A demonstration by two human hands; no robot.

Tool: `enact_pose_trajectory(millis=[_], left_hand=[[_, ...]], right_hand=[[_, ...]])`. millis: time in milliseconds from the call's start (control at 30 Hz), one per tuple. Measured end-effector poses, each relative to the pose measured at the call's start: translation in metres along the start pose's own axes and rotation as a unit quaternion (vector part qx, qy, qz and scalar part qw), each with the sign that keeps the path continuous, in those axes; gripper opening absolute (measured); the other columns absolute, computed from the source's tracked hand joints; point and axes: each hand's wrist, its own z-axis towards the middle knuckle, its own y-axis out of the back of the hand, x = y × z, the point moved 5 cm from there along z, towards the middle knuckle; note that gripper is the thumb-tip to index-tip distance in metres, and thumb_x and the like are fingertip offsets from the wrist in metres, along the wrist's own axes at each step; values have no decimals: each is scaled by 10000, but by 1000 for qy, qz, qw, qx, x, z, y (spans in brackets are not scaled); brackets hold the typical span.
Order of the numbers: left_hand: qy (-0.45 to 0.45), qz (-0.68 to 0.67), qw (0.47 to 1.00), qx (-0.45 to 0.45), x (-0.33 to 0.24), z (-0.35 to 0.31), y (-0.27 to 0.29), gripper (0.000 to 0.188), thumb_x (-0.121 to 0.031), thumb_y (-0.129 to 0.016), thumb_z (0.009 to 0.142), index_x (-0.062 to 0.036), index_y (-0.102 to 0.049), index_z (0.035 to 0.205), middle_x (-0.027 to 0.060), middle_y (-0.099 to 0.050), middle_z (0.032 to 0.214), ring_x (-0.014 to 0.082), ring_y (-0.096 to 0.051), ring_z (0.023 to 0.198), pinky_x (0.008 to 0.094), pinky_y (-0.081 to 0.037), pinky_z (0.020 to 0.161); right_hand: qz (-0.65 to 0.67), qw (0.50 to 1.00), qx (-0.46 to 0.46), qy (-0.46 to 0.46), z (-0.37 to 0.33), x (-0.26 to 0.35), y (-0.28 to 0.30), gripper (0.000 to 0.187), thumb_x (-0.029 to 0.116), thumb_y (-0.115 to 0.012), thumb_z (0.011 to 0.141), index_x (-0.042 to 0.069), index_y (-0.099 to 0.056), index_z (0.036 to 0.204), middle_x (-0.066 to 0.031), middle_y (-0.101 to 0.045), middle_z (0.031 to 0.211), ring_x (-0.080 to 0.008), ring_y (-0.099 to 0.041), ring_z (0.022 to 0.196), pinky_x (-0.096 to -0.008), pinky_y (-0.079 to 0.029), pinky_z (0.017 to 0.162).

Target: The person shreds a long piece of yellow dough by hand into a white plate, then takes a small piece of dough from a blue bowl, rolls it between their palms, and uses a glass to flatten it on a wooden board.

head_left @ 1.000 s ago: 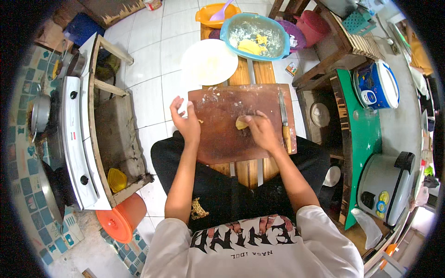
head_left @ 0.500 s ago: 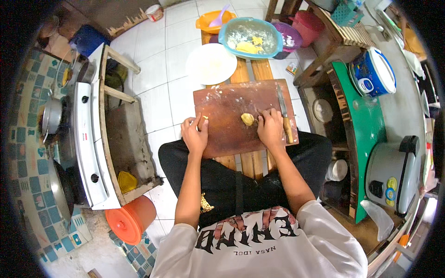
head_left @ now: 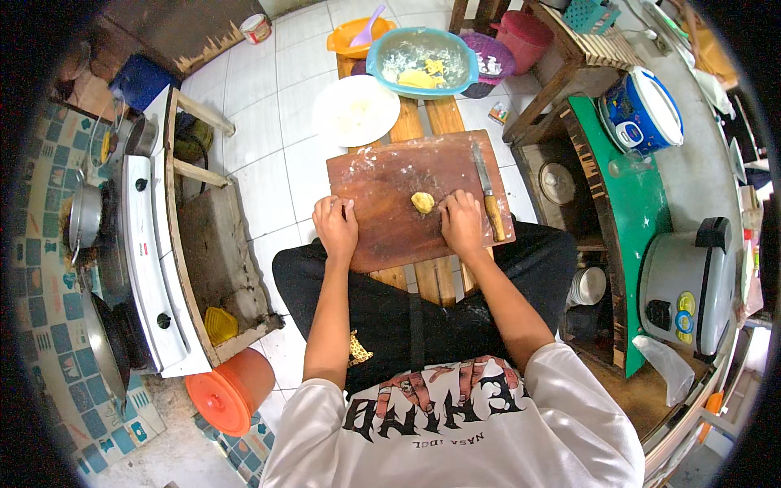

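Note:
A small yellow lump, dough-like in look, [head_left: 422, 202] sits on the brown wooden cutting board [head_left: 389, 175], between my two hands. At the board's left edge is my left hand [head_left: 335, 228], its fingers curled in; whatever they may hold is hidden. My right hand [head_left: 463, 222] rests on the board just right of the lump, fingers bent and closed, their tips near it but apart. Beside that hand, along the board's right side, lies a knife [head_left: 491, 203] with a wooden handle, blade pointing away from me.
Beyond the board stand a white plate [head_left: 333, 122], a blue basin [head_left: 376, 61] with yellow pieces and white powder, and an orange bowl [head_left: 340, 38]. A white stove [head_left: 154, 268] is on the left, above an orange lidded bucket [head_left: 220, 398]. Right: a green-topped shelf [head_left: 622, 211].
The yellow bit seen by my left thumb no longer shows. The lump looks more compact. My whole view has shifted slightly; both hands stay near the same spots on the board.

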Motion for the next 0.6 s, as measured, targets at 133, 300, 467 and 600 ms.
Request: enact_pose_trajectory(millis=[133,300,467,600], left_hand=[[73,-99,992,-2,-5,0,6,131,-141,-677,877,-19,-630,860,103,-629,874,241,-585,858,365,-453,753],[182,-332,922,83,-48,5,9,122,-133,-662,901,-15,-645,874,18,-646,782,104,-578,704,276,-463,638],[92,-350,918,162,-139,16,13,77,-96,-678,874,-20,-673,884,40,-679,794,102,-603,696,267,-470,612],[62,-364,904,216,-156,18,-7,95,-70,-711,822,-15,-686,896,70,-699,842,129,-631,728,258,-472,644]], right_hand=[[11,1000,-18,3,0,-10,8,97,92,-636,841,24,-606,903,-115,-585,875,-286,-573,867,-397,-443,770],[581,757,-21,-300,-2,-43,23,47,70,-618,909,23,-620,908,-88,-700,873,-142,-658,762,-258,-501,687],[649,689,17,-322,-2,-14,35,75,0,-661,867,20,-620,926,-85,-696,858,-140,-653,751,-250,-511,681],[645,697,41,-311,-3,-9,24,143,-3,-694,830,-19,-651,965,-107,-719,888,-134,-673,820,-246,-510,746]])
